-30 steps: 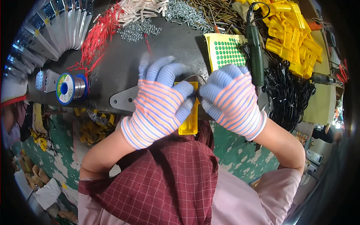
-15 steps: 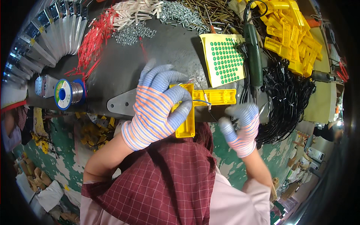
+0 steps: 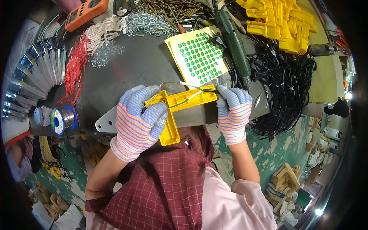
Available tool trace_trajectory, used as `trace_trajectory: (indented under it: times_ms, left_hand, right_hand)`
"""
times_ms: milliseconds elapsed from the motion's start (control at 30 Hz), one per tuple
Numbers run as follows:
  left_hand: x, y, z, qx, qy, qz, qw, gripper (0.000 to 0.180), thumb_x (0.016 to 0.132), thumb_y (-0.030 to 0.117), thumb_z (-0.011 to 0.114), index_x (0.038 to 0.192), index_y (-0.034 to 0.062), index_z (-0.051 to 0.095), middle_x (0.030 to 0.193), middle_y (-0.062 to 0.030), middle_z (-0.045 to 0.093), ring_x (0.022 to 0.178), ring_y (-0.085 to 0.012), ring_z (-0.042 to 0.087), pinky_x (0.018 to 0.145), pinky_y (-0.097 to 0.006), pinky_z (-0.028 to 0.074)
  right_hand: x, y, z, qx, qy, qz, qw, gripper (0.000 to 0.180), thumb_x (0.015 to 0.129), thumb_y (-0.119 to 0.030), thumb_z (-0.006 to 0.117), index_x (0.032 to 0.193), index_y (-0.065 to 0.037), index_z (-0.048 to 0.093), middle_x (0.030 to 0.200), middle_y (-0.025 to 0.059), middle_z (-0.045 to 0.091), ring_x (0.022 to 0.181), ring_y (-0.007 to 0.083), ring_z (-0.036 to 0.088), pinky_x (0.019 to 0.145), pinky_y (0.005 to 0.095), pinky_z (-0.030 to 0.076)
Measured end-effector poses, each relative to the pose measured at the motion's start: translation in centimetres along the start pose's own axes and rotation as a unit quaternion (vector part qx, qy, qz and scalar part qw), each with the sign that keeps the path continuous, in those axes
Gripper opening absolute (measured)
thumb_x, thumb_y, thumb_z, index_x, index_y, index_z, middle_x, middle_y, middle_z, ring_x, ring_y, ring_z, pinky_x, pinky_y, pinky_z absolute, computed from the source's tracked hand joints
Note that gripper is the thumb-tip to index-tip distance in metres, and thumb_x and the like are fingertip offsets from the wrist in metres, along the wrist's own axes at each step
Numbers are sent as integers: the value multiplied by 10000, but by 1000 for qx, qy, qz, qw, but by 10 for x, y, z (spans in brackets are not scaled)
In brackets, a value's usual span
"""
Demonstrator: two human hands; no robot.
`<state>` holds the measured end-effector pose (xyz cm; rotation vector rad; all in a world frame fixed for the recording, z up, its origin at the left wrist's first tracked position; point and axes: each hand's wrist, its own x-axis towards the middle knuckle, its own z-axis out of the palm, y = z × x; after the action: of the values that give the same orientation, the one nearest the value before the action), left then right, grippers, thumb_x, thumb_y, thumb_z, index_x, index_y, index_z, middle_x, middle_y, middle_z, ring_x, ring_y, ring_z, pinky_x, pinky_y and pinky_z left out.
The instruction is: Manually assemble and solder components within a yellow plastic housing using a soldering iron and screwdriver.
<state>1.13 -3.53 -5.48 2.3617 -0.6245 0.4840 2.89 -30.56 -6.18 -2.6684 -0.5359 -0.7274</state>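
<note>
The right hand [image 3: 234, 111] has come up from low on the right, where it was apart from the yellow case [image 3: 171, 131], and is now at the end of the case's right arm. The case has tipped a little, so that its right arm slants up. The left hand [image 3: 136, 117] is at the left side of the case, as it was before, with its thumb and fingers closed on it. The right hand's fingertips are pinched on a black wire [image 3: 209, 91], which lies over the end of the right arm. A white sleeve [image 3: 195, 95] lies slantwise over that same arm. Both hands wear stripy gloves. The case is in front of the person, at the near edge of the dark table [image 3: 130, 73]. Just beyond it is a yellow sheet with rows of green dots [image 3: 201, 57], and a green tool [image 3: 234, 48] is next to the sheet. A big heap of black wires [image 3: 285, 86] lies to the right, with more yellow pieces [image 3: 283, 23] beyond it. A grey metal plate [image 3: 105, 124] pokes out by the left hand. Farther left are a spool [image 3: 63, 120] and a bunch of red wires [image 3: 75, 69].
</note>
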Motion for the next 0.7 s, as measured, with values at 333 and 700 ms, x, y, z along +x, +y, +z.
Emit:
trace_trajectory:
  times_ms: [333, 700]
  left_hand:
    - [-13, 11, -23, 25, 72, -63, 995, 339, 726, 202, 760, 1025, 110, 629, 1235, -162, 557, 1123, -407, 547, 987, -518, 450]
    - [-206, -75, -83, 26, 344, -541, 767, 212, 955, 187, 579, 1062, 5, 575, 926, -39, 589, 831, -163, 544, 783, -314, 461]
  right_hand:
    - [11, -26, 3, -46, -47, -7, 998, 598, 730, -82, 667, 1303, 9, 524, 1185, 197, 605, 1094, 413, 540, 988, 522, 405]
    - [43, -101, -23, 223, 3, -102, 970, 379, 767, 3, 640, 1140, -21, 576, 1088, 136, 589, 1068, 324, 555, 970, 479, 445]
